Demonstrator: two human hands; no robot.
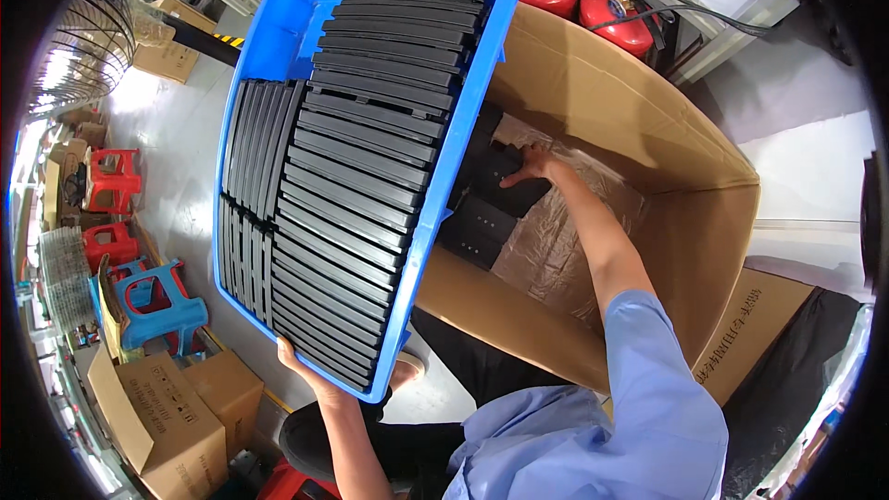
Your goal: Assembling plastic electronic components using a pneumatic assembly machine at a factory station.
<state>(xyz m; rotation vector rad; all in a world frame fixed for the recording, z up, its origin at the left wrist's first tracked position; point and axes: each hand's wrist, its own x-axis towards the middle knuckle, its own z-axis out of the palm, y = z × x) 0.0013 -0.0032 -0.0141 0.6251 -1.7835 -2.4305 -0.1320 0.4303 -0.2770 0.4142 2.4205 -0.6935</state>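
Note:
A blue plastic bin (427, 239) stands tilted at centre left, packed with rows of thin black plastic pieces (356, 162). My left hand (310, 375) grips its near rim; the thumb shows at the edge and the other fingers are hidden beneath. To the right is a deep open cardboard box (690, 231). Down inside it, my right hand (535, 165) has its thumb and fingers around a flat black part (507, 193) with small holes. More black parts (477, 230) lie beside that one, partly hidden by the bin's right side.
Clear plastic sheeting (579, 213) lines the box floor. Red tanks (616, 18) stand beyond the box. At left are a blue stool (162, 306), red stools (113, 181) and open cartons (162, 417). A flattened carton (755, 324) leans at right.

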